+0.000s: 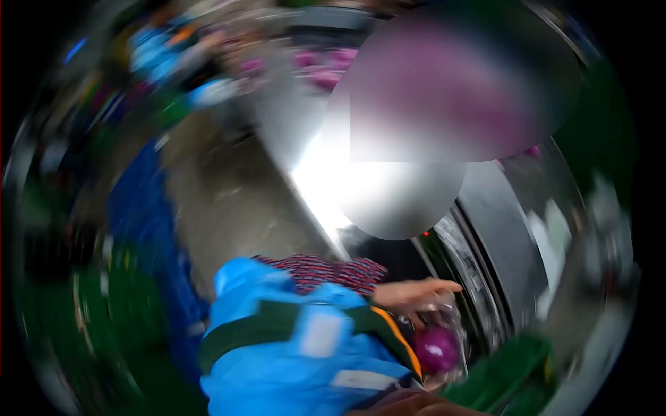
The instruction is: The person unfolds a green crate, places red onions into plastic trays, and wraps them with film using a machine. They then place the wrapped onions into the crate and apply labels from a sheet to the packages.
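Observation:
A round purple object (437, 349), blurred, sits in a clear plastic bag (454, 315) at the lower right. My left hand (411, 295) reaches from a red-and-dark patterned sleeve to the top of this bag; one finger stretches right while others close on the plastic. Below the purple object, a small part of my right hand (436, 382) shows against the bag, its fingers mostly hidden.
A shiny metal surface (277, 118) with pink-purple items runs upward from the centre. Metal machinery (472, 270) stands right of my left hand. Green crates (503, 374) are at lower right, a blue sheet (142, 208) at left. Another person (156, 55) in blue is at upper left.

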{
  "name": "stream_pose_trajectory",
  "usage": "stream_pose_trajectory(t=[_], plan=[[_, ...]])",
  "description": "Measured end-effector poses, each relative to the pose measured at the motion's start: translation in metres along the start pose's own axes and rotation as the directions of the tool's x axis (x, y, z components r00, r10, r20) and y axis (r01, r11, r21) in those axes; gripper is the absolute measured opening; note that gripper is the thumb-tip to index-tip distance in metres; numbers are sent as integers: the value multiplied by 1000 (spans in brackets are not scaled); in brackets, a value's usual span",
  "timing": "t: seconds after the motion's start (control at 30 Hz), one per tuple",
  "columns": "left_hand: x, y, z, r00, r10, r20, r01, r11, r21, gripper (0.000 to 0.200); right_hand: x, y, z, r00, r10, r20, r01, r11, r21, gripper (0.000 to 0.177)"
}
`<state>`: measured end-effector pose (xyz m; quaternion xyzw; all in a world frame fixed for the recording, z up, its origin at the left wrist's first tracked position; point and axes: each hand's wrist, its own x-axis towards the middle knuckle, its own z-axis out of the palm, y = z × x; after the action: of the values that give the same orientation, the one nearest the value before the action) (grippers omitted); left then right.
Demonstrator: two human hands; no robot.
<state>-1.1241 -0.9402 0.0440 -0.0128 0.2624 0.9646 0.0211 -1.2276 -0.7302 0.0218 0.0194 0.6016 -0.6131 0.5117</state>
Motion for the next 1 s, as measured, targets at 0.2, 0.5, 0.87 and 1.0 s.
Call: stream_pose_trajectory(t=[0.2,0.5,0.87,1.0], plan=[[99,-40,68,852,-463,243,434,886,164,51,-108,-11,-37,873,-485,-54,478,826,299,42],[149,-133,114,665,-637,390,138,618,774,35,-235,-14,-321,431,-465,-773,871,439,222,57],[125,17,67,495,-845,-204,-106,-292,951,56,-123,111,-576,-296,576,-762,278,815,508,70],[146,36,110,333,-941,65,62,90,994,76,-131,122,-601,-397,373,-839,-127,883,453,65]])
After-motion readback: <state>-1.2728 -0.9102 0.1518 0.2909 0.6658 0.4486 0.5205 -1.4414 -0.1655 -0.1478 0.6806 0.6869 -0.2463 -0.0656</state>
